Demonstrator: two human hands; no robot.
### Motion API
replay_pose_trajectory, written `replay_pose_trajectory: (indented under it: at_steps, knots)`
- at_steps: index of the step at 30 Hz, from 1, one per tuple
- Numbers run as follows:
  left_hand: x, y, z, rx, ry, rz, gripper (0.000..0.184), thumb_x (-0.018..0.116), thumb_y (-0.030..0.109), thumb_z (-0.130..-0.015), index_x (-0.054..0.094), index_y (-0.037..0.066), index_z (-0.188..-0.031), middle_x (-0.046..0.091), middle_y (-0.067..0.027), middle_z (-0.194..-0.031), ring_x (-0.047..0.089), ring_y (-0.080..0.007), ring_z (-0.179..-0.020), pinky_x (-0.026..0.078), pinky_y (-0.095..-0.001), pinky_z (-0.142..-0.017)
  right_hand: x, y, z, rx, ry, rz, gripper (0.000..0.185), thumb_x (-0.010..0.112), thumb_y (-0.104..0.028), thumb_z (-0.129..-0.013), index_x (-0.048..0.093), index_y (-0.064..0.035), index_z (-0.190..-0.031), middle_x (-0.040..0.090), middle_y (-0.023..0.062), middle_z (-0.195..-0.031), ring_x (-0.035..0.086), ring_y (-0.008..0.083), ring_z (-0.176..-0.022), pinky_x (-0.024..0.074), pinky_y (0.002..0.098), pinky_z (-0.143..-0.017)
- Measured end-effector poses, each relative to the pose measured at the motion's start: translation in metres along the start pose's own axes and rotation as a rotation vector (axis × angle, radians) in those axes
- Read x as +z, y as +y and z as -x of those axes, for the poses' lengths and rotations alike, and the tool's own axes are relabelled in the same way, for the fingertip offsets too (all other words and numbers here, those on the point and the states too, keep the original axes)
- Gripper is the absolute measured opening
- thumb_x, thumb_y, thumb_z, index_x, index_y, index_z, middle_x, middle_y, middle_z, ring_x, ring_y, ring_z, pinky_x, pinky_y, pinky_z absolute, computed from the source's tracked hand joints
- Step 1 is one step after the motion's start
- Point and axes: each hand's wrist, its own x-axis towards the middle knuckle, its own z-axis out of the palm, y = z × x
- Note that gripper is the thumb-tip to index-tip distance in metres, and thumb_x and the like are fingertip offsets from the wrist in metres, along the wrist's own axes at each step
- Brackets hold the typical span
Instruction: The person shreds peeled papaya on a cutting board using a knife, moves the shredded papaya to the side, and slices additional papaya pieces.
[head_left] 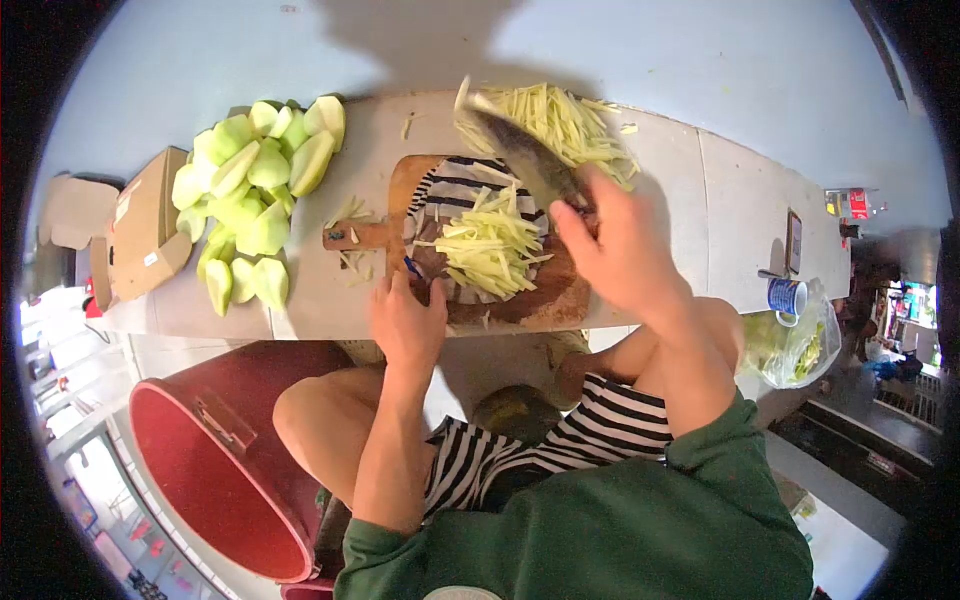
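My right hand is closed around the handle of a wide-bladed knife, slightly blurred and raised over the far right of the wooden cutting board. A black-and-white striped cloth lies on the board. On the cloth sits a heap of pale green shredded strips. My left hand rests at the board's near left edge with its fingers curled in. A small dark blue thing shows just beyond its fingertips; what the fingers grip is hidden. Behind the knife lies a larger pile of strips.
Peeled pale green fruit pieces are piled on the left, beside a cardboard box. A large red tub tilts below the table's left side. To the right are a blue-and-white cup, a plastic bag, a phone and a red-labelled bottle.
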Motion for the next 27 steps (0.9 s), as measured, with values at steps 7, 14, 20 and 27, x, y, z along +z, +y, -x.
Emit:
replay_pose_trajectory:
  at_steps: [7,14,20,27]
  knots:
    - [0.004,0.026,-0.008,-0.141,-0.115,0.139,0.023,0.073,0.018,-0.084,0.068,-0.004,-0.081,0.069,-0.0188,-0.078,0.069,-0.0348,-0.077,0.053,-0.046,-0.072,0.012,0.042,-0.011,0.11,-0.024,0.103,0.02,0.064,-0.014,-0.095,0.058,0.0046,-0.1,0.066,0.0282,-0.079,0.067,0.0467,-0.077,0.0504,0.0519,-0.066]
    - [-0.017,0.073,-0.03,-0.379,-0.221,0.924,0.021,0.065,0.012,-0.093,0.066,-0.008,-0.088,0.067,-0.0095,-0.083,0.066,-0.0167,-0.075,0.061,-0.0338,-0.069,-0.038,0.051,-0.016,0.303,0.104,0.044,0.02,0.063,-0.015,-0.096,0.054,0.0017,-0.09,0.063,0.0237,-0.067,0.066,0.0422,-0.063,0.0478,0.0471,-0.058]
    - [-0.024,0.131,-0.088,-0.271,-0.199,1.298,0.02,0.061,0.008,-0.096,0.065,-0.011,-0.091,0.067,-0.0111,-0.088,0.069,-0.019,-0.079,0.064,-0.0324,-0.071,-0.058,0.053,-0.008,0.315,0.157,0.018,0.021,0.065,-0.013,-0.095,0.052,0.0029,-0.088,0.058,0.0179,-0.062,0.055,0.0301,-0.056,0.0426,0.0415,-0.054]
    - [-0.094,0.148,-0.108,-0.097,-0.128,1.225,0.018,0.057,0.008,-0.1,0.063,-0.007,-0.109,0.066,-0.0126,-0.102,0.07,-0.0227,-0.091,0.064,-0.0337,-0.073,-0.039,0.086,0.009,0.183,0.074,0.25,0.025,0.064,-0.018,-0.096,0.056,0.0051,-0.094,0.063,0.0255,-0.073,0.061,0.0427,-0.065,0.0448,0.0497,-0.061]
